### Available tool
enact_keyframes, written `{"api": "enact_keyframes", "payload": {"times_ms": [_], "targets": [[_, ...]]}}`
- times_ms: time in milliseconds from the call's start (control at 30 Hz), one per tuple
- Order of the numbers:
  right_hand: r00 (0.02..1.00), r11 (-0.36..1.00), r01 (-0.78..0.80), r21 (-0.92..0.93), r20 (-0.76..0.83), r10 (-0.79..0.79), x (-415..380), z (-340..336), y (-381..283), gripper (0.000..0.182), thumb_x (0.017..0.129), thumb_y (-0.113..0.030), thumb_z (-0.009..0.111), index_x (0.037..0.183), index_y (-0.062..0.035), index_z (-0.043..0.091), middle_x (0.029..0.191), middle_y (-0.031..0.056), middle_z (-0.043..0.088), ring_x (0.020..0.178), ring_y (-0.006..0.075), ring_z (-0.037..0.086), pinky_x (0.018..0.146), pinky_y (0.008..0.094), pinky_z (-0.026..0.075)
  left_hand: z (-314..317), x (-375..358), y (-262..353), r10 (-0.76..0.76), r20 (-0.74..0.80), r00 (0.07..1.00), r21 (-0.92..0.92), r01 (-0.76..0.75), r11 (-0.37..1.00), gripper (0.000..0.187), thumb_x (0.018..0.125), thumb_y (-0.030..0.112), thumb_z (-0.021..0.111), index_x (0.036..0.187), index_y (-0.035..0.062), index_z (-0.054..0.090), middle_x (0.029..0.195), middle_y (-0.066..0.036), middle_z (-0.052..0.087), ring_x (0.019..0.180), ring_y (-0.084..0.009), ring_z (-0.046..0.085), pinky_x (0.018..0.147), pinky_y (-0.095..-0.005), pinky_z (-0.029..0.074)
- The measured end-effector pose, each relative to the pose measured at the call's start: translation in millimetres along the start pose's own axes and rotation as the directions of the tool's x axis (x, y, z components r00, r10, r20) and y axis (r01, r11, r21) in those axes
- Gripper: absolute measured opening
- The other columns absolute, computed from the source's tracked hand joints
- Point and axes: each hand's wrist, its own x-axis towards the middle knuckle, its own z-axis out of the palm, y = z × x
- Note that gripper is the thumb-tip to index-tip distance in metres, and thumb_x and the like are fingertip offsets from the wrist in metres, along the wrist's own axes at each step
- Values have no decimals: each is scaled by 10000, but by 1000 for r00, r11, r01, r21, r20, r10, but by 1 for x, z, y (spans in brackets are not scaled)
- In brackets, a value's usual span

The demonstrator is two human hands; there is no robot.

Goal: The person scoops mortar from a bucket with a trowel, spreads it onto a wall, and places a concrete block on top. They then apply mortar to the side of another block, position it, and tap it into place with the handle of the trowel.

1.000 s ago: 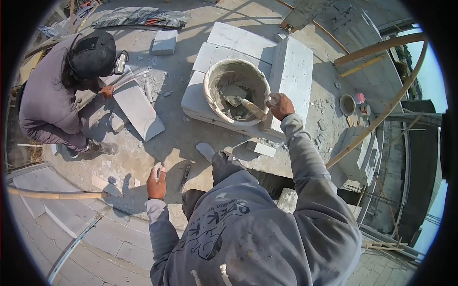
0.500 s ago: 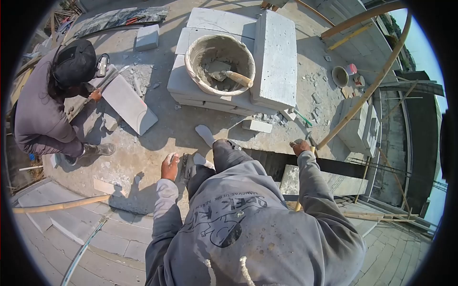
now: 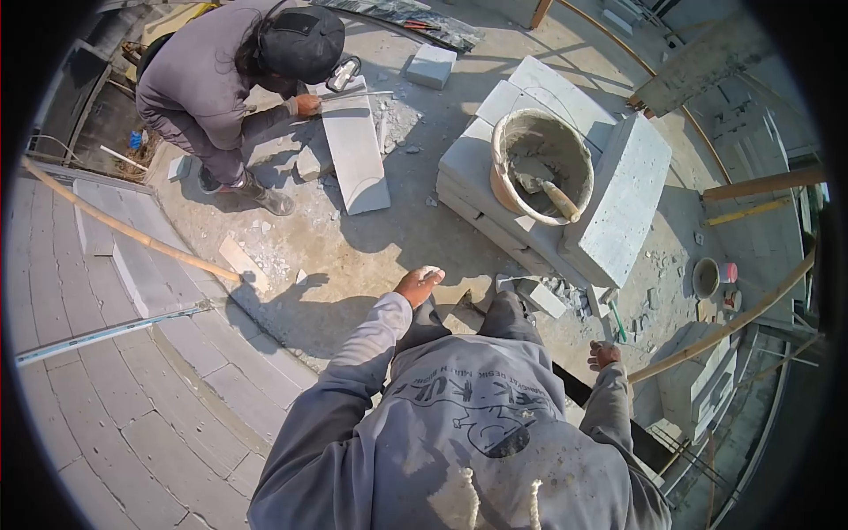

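My left hand (image 3: 420, 285) hangs in front of my left thigh, its fingers loosely bent and pale with dust at the tips. I see nothing held in it. My right hand (image 3: 604, 355) hangs out to the right, fingers slightly apart and holding nothing, near a bamboo pole (image 3: 707, 330). Ahead stands a stack of pale blocks (image 3: 478, 179). On it rests a mortar bucket (image 3: 507, 181), with a wooden-handled trowel (image 3: 561, 201) inside. A long block (image 3: 622, 185) leans against the stack's right side.
On the left, another person (image 3: 199, 79) bends over a long block (image 3: 353, 146), holding a thin tool there. Block walling (image 3: 124, 371) and a level-like bar (image 3: 110, 335) lie lower left. Rubble (image 3: 397, 124) litters the floor. A dark gap (image 3: 572, 386) opens beside my right arm.
My view has turned left, so the stack, the bucket and the other person appear farther right. My left hand has come forward across my thigh. My right hand is lower in view.
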Motion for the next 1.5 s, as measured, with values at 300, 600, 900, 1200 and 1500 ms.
{"api": "enact_keyframes", "payload": {"times_ms": [300,600,900,1200,1500], "targets": [[973,962,212,174,-128,-192,122,-99,-72,503,852,-420,496,1174,-34,467,1064,160,536,853,317,580,690,424,493,84,26,73,-65,56,996,71,61,996,581,822,436,564,1169,-26,494,1065,-132,584,1001,-195,546,863,-271,412],[974,852,220,474,-149,-169,216,-93,-112,737,822,-610,412,1272,-26,405,1199,176,479,1115,319,438,851,424,418,256,111,152,-137,127,982,-105,151,983,820,776,586,523,1333,23,306,1285,-189,424,1142,-278,459,952,-320,367],[955,957,273,94,-143,-258,219,-74,-131,946,777,-680,387,1268,125,314,1287,314,355,1230,381,339,1024,372,259,329,195,163,-219,-137,966,-149,199,969,811,772,682,389,1181,-9,505,1208,-211,499,1171,-322,425,977,-348,312],[885,921,362,-141,-258,-388,198,-73,-146,853,815,-569,456,1243,154,316,1263,326,371,1177,406,384,990,403,312,294,163,195,-203,75,976,-202,214,956,1062,599,719,593,1246,-94,372,1277,-238,414,1215,-311,380,1008,-328,300],[895,937,335,-100,-276,-349,214,-77,-140,799,828,-565,447,1157,163,428,1152,305,492,1082,353,491,889,384,416,294,156,205,-209,8,978,89,207,974,1045,577,684,637,1202,-120,402,1230,-284,430,1154,-354,432,961,-357,349]]}}
